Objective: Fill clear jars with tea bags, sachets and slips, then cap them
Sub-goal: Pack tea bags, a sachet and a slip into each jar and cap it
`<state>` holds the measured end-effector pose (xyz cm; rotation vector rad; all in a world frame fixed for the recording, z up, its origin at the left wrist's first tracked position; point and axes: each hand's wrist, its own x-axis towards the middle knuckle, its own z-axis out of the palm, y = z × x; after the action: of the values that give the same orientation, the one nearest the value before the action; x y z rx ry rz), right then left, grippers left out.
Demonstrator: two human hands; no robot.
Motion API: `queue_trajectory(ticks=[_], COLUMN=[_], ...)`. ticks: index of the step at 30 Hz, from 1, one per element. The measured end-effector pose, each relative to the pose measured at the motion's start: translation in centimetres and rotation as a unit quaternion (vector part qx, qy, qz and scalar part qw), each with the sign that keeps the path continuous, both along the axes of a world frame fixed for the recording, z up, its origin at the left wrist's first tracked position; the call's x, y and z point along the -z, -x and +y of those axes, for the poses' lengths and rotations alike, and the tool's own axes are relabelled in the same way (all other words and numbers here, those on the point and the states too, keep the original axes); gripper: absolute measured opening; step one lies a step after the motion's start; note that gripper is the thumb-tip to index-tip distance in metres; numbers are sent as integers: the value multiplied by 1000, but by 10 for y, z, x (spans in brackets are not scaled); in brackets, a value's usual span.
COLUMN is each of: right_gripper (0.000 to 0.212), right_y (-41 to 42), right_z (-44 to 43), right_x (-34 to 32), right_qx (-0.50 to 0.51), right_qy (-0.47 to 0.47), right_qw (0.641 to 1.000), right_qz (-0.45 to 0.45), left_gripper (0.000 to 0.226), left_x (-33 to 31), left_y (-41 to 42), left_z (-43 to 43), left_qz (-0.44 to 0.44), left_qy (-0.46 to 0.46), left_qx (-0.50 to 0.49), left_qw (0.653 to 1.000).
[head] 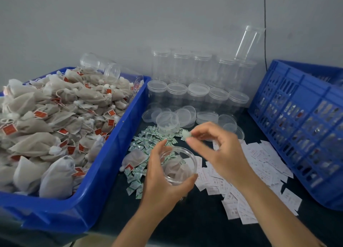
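Your left hand point(163, 176) was curled round the open jar point(194, 158), thumb on its far rim, w/ tea bags point(176, 168) already inside. The jar sat btwn the sachet pile point(148, 139) and the slips point(259, 163). Your right hand point(219, 150) pinched one sachet point(185, 134) btwn thumb & forefinger, just beyond the jar mouth.

Risk: let go short of the rim & it'd drop onto the pile; a slack left grip could tip the jar.

The sachet was blurred, print unreadable. Jar base was hidden by your left hand; bag count unclear.
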<state>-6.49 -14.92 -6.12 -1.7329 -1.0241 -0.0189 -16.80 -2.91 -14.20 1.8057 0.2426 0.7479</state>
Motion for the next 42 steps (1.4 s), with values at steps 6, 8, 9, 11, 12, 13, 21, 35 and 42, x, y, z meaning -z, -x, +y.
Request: queue_trajectory(ticks=[6,8,9,11,12,13,21,35,42], right_gripper=[32,12,8,10,11,16,26,9,28], right_y=[-5,-24,-35,-54,-59,-62,-67,-73,-70], right_z=[-5,-6,-6,-7,-6,-5,8,-6,-17], right_x=[14,23,31,51,61,70,95,86,68], right_qx=[-59,16,65,135,153,164,173,207,235], right_qy=[113,88,122,220,248,261,369,225,265], right_qw=[988,988,985,962,952,946,911,945,935], right_qz=[88,122,107,87,89,95,53,121,14], left_gripper=[93,93,92,90,90,90,91,90,89], left_x=[1,2,2,1,0,0,2,0,-2], left_y=[0,0,0,0,1,1,1,1,2], left_z=[2,2,2,2,2,2,2,1,1], left_qz=[2,4,4,3,4,4,5,8,9], left_qy=[-4,-10,-12,-12,-10,-8,5,0,-3], left_qx=[3,0,0,0,1,2,9,2,-1], left_qw=[1000,1000,1000,1000,1000,1000,1000,1000,1000])
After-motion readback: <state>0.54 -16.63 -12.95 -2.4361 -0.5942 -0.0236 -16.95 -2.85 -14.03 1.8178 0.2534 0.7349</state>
